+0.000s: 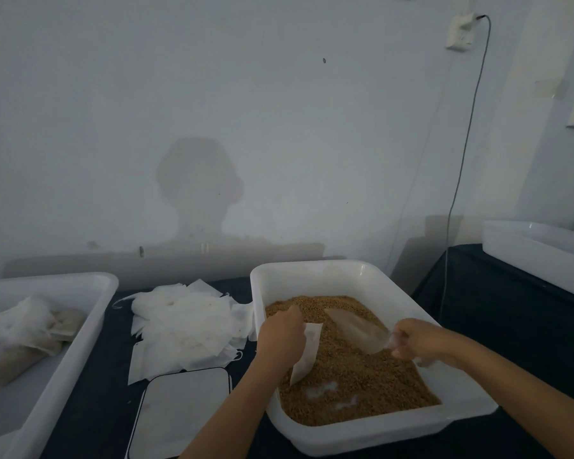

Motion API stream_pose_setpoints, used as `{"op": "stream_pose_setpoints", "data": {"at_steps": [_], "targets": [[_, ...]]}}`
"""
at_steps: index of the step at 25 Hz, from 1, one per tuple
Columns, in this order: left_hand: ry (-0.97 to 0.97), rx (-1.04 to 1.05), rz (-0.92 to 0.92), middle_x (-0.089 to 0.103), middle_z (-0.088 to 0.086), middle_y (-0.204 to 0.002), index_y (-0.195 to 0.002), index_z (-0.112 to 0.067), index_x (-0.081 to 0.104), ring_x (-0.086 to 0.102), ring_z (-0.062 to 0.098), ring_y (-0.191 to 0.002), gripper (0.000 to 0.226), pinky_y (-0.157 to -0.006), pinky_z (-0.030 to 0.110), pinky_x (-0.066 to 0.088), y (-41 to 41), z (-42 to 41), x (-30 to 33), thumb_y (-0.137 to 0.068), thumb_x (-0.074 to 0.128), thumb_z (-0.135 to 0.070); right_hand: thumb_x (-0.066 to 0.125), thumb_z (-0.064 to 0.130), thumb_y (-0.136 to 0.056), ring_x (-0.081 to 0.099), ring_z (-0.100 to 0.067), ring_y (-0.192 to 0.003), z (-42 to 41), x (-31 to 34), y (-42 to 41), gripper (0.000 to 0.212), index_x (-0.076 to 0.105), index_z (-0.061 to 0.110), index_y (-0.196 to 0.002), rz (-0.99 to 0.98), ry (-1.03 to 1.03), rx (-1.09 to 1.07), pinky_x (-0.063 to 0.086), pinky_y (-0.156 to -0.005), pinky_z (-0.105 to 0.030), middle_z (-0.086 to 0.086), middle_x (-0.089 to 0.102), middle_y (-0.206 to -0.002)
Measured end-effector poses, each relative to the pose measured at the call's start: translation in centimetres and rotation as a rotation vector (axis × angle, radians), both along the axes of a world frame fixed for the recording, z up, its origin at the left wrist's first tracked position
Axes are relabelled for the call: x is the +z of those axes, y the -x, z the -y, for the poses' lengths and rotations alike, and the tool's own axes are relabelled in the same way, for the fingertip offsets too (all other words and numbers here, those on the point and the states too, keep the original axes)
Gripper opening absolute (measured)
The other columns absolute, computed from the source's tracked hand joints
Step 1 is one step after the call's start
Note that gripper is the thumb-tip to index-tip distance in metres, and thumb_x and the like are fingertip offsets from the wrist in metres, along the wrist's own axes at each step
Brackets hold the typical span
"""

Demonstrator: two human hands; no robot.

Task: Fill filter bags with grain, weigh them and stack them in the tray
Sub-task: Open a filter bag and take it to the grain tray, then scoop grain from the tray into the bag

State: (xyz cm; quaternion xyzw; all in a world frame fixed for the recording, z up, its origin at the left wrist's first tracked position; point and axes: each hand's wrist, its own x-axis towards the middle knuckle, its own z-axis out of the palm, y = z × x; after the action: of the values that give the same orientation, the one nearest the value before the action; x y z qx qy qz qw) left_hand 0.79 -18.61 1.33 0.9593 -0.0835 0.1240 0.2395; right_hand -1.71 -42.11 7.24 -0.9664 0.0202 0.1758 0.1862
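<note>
Across the dark tabletop (497, 313), three white containers are arranged from left to right. Grain tub (375, 438), centre-right and nearest: a rectangular basin whose floor is covered by golden-brown grain (355, 382), with small bare patches of white showing through near its near edge. Tray (80, 336), far left: a similar basin holding several filled filter bags (20, 339), lying on their sides in a loose heap. Third tub (537, 256), far right: only its rim and one wall are visible. Between tray and grain tub lies a spread pile of empty filter bags (183, 326); just nearer than that pile sits a flat white scale (183, 409) with a dark edge, its platform bare.

Left hand (282, 336): held over the left part of the grain tub, fingers curled around the top of a single filter bag (307, 352). The bag hangs below and to the right of the grip, its lower corner reaching the grain surface.

Right hand (418, 339): over the right part of the tub, fingers wrapped around the handle of a translucent scoop (355, 327). The scoop bowl extends left and away from the grip, just above the grain and near the bag's mouth, without touching it.

A cable (461, 180) runs down the pale wall (212, 94) from a socket (461, 31).
</note>
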Motion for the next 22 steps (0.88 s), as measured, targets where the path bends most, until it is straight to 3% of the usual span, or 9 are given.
{"op": "stream_pose_setpoints", "data": {"at_steps": [2,6,10,11,13,16,18,20,22], "targets": [[-0.005,0.001,-0.009,0.064,0.007,-0.100,-0.091,-0.018,0.041,0.060,0.021,-0.090,0.009,-0.075,0.027,0.044,0.2,0.0,0.1,-0.099,0.038,-0.016,0.053,0.018,-0.097,0.048,-0.015,-0.101,-0.7,-1.5,-0.8,0.034,0.045,0.006,-0.127,-0.015,0.133,0.015,0.040,-0.068,-0.016,-0.005,0.050,-0.114],[0.002,-0.016,-0.018,0.063,0.007,-0.101,-0.093,-0.017,0.039,0.060,0.024,-0.091,0.008,-0.074,0.031,0.043,0.3,0.0,0.1,-0.100,0.036,-0.018,0.041,0.021,-0.102,0.043,-0.024,-0.128,-1.7,-4.9,-1.9,0.048,0.028,0.002,-0.144,-0.028,0.306,-0.018,0.038,-0.104,-0.029,-0.013,0.039,-0.142],[0.290,0.016,-0.044,0.057,0.001,-0.084,-0.092,-0.015,0.042,0.054,0.019,-0.076,0.017,-0.068,0.030,0.040,0.2,-0.3,0.9,-0.103,0.031,-0.022,0.046,0.022,-0.096,0.027,-0.031,-0.133,-3.0,-5.1,-1.9,0.057,0.022,0.009,-0.146,0.140,0.438,-0.021,0.027,-0.109,-0.043,-0.013,0.026,-0.146],[0.412,0.007,-0.047,0.053,-0.001,-0.077,-0.089,-0.015,0.043,0.050,0.017,-0.070,0.019,-0.065,0.030,0.039,0.5,-0.5,1.3,-0.102,0.033,-0.023,0.051,0.025,-0.093,0.026,-0.029,-0.132,-3.5,-4.4,-1.8,0.057,0.025,0.015,-0.144,0.241,0.317,0.021,0.028,-0.108,-0.044,-0.008,0.027,-0.144],[0.641,-0.027,-0.002,0.048,-0.003,-0.069,-0.084,-0.014,0.045,0.045,0.014,-0.062,0.020,-0.061,0.030,0.036,1.4,-1.0,2.4,-0.101,0.038,-0.022,0.061,0.035,-0.089,0.033,-0.015,-0.129,-4.9,-2.7,-1.4,0.054,0.037,0.030,-0.136,0.384,-0.173,0.151,0.035,-0.106,-0.038,0.008,0.037,-0.139],[0.744,-0.086,0.076,0.051,-0.007,-0.067,-0.076,-0.019,0.049,0.047,0.014,-0.062,0.022,-0.061,0.031,0.038,3.0,-3.1,5.1,-0.098,0.045,-0.017,0.070,0.034,-0.084,0.058,-0.001,-0.108,-8.5,0.0,0.2,0.030,0.061,0.035,-0.112,0.414,-0.747,0.321,0.049,-0.086,-0.023,0.015,0.064,-0.114],[0.706,-0.104,0.107,0.050,-0.006,-0.066,-0.071,-0.022,0.050,0.047,0.015,-0.064,0.025,-0.062,0.032,0.037,3.9,-5.2,7.0,-0.096,0.048,-0.015,0.069,0.025,-0.085,0.066,-0.009,-0.086,-11.2,1.0,1.3,0.011,0.066,0.019,-0.094,0.448,-0.904,0.307,0.053,-0.071,-0.024,0.004,0.071,-0.093],[0.682,-0.101,0.130,0.046,-0.006,-0.064,-0.068,-0.021,0.048,0.043,0.012,-0.062,0.027,-0.061,0.031,0.034,5.2,-7.5,8.2,-0.094,0.049,-0.013,0.068,0.018,-0.085,0.060,-0.008,-0.068,-14.1,1.5,2.5,0.013,0.060,0.010,-0.078,0.497,-0.993,0.292,0.048,-0.060,-0.021,0.001,0.064,-0.072],[0.802,-0.101,0.140,0.046,-0.007,-0.062,-0.069,-0.016,0.049,0.043,0.006,-0.058,0.027,-0.059,0.027,0.035,6.9,-10.0,8.2,-0.096,0.048,-0.016,0.066,0.013,-0.087,0.053,-0.008,-0.062,-17.1,1.4,3.8,0.020,0.055,0.012,-0.070,0.513,-1.070,0.250,0.043,-0.057,-0.022,0.002,0.057,-0.065]]}}
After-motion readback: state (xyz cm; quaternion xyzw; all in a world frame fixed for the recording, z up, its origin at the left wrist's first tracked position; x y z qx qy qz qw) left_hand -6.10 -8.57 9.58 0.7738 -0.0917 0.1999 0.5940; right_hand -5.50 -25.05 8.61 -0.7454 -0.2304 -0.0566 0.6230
